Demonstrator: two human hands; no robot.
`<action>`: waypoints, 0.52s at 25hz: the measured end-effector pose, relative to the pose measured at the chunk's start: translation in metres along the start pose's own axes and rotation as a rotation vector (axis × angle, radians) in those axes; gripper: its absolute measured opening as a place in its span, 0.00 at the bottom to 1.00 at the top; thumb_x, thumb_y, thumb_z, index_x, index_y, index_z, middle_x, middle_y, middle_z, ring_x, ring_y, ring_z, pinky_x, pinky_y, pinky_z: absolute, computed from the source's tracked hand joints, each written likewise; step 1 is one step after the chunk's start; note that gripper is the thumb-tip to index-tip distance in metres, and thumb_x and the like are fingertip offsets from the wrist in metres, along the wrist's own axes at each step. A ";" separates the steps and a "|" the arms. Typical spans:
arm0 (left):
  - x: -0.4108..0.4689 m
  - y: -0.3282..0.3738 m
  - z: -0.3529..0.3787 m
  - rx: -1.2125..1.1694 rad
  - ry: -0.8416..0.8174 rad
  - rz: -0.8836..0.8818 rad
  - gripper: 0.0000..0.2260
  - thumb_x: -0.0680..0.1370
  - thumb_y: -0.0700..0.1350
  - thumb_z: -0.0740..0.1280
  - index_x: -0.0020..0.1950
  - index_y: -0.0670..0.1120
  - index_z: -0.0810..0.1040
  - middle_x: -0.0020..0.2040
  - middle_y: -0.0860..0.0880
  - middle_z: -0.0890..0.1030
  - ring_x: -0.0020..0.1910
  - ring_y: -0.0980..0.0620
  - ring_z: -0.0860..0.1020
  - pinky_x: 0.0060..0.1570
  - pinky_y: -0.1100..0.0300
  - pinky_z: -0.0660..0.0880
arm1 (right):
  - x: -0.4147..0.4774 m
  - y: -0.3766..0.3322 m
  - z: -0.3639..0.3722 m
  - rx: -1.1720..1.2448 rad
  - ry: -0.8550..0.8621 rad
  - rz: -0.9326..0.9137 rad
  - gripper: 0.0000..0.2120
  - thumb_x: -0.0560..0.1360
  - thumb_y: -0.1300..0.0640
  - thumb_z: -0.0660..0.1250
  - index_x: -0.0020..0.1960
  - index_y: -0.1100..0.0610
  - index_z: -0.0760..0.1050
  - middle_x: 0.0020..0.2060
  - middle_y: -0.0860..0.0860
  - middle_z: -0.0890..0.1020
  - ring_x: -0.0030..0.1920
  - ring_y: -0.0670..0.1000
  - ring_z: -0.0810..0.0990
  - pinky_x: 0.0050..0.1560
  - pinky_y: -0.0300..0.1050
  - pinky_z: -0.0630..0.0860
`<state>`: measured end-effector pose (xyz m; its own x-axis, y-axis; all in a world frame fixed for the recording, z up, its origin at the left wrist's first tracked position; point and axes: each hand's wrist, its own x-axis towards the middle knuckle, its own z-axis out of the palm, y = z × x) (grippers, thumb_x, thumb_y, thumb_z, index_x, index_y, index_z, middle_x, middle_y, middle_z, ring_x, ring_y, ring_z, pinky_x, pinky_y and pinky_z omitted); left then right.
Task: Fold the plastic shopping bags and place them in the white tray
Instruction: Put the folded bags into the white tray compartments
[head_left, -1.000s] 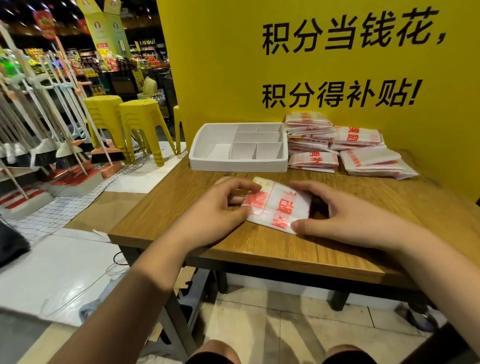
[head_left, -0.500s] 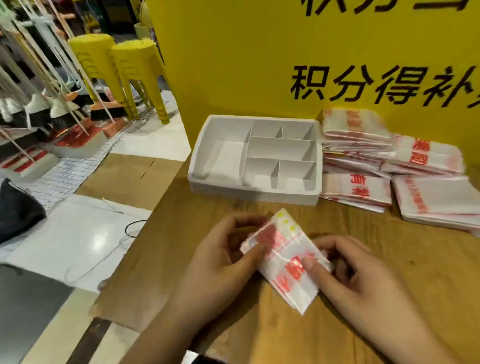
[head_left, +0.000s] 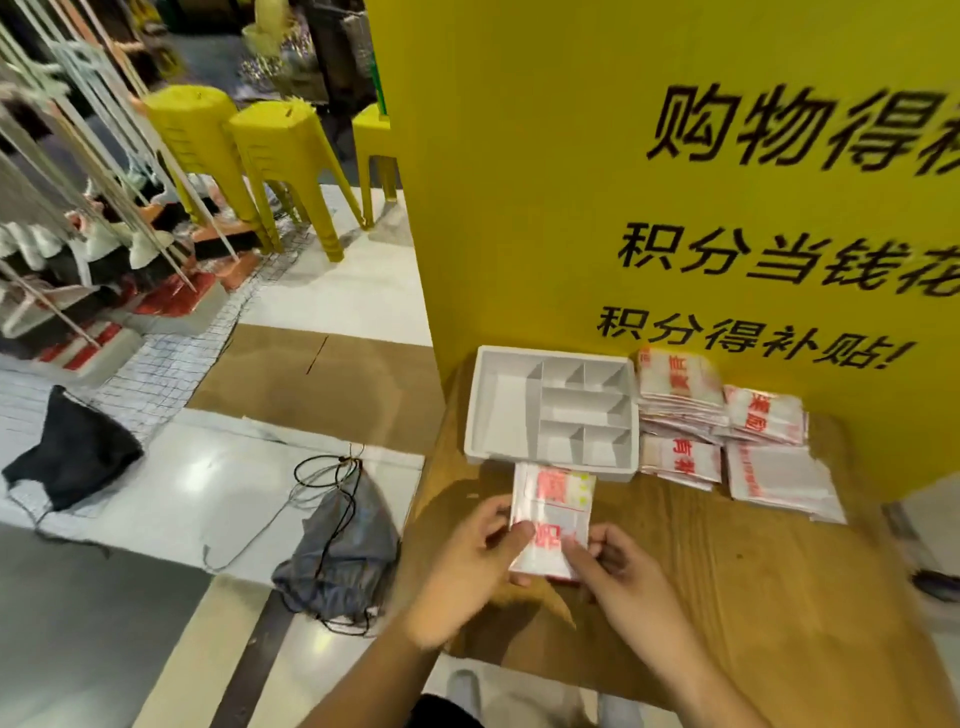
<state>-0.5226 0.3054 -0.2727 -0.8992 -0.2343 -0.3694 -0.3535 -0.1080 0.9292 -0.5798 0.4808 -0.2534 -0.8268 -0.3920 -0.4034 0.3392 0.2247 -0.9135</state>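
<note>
Bag (head_left: 553, 512), folded to a narrow white packet with red print, sits lower centre of the frame, held over the table (head_left: 727, 597). Left hand (head_left: 475, 564) grips its left edge, thumb on top and fingers curled beneath. Right hand (head_left: 615, 574) pinches its lower right corner, thumb on the printed face.

Long axis runs up the frame, pointing straight at the white tray (head_left: 480, 410), which lies directly above the hands. The bag's far end reaches the tray's near wall; contact cannot be confirmed. No bag is visible in any tray compartment.

Assessment: the move ahead is a short carry up the frame. The left hand sits below the wide left compartment and is marginally better placed. Unfolded piles of bags (head_left: 680, 395) lie just right of the tray, against the yellow board (head_left: 519, 208).
</note>
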 end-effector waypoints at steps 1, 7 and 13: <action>0.003 0.008 -0.012 0.029 0.009 0.026 0.13 0.79 0.46 0.69 0.63 0.53 0.74 0.55 0.51 0.85 0.50 0.50 0.85 0.38 0.55 0.82 | 0.001 -0.009 0.007 0.004 -0.012 0.007 0.05 0.78 0.58 0.69 0.49 0.61 0.79 0.36 0.53 0.84 0.34 0.48 0.80 0.35 0.36 0.74; 0.026 0.032 -0.040 0.090 0.092 0.109 0.16 0.80 0.45 0.69 0.66 0.51 0.69 0.50 0.49 0.85 0.40 0.55 0.84 0.33 0.59 0.80 | 0.024 -0.034 0.041 0.054 0.059 0.013 0.05 0.80 0.58 0.67 0.53 0.58 0.80 0.38 0.55 0.84 0.32 0.49 0.80 0.35 0.39 0.77; 0.054 0.035 -0.044 0.153 0.062 0.066 0.12 0.81 0.42 0.67 0.62 0.55 0.76 0.52 0.50 0.83 0.41 0.55 0.82 0.42 0.60 0.79 | 0.079 -0.042 0.038 -0.057 0.118 0.018 0.10 0.79 0.57 0.68 0.58 0.57 0.74 0.40 0.55 0.84 0.27 0.47 0.80 0.29 0.39 0.77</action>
<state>-0.5723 0.2460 -0.2610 -0.9060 -0.2958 -0.3029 -0.3333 0.0571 0.9411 -0.6427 0.4064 -0.2487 -0.8687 -0.2807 -0.4081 0.3316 0.2824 -0.9002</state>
